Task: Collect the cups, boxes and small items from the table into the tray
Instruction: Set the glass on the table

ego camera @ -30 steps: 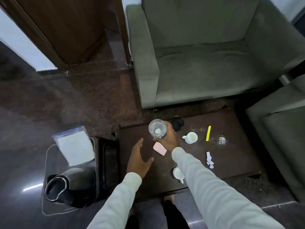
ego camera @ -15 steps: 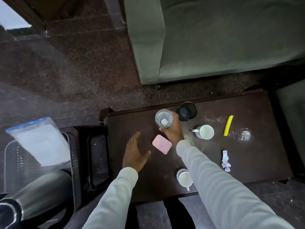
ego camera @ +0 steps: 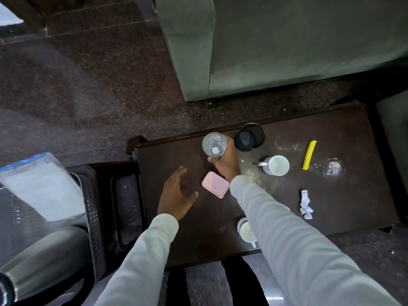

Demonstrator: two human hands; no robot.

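Dark speckled flooring surrounds a grey-green sofa (ego camera: 287,40) and, in front of it, the low dark wooden worktop (ego camera: 342,195) that serves as the landmark for everything else. Off the worktop's left end sits the perforated metal tray (ego camera: 92,217), already carrying a clear bag of white material (ego camera: 39,188) and a steel kettle (ego camera: 44,261); its free room looks small, so I judge placement will be tight.

At the worktop's far edge the right hand (ego camera: 225,164) is clasped around a clear glass (ego camera: 214,144), fingers wrapped on its wall below the rim. The glass is rigid, smooth, likely slippery and breakable, so a firm grip low on the wall seems wise. Just beside it stands a dark tumbler (ego camera: 249,138), close enough to be knocked.

The left hand (ego camera: 176,193) hovers spread and empty above the worktop's left part, next to a pink box (ego camera: 215,187); light and flat, that box is best pinched by its edges.

Toward the worktop's middle stands a white mug (ego camera: 276,165), sturdy, with a handle to grab. A second white cup (ego camera: 246,231) sits at the near edge, partly under the right sleeve. A yellow strip (ego camera: 309,154) and crumpled paper (ego camera: 305,204) lie toward the right end, both featherweight.
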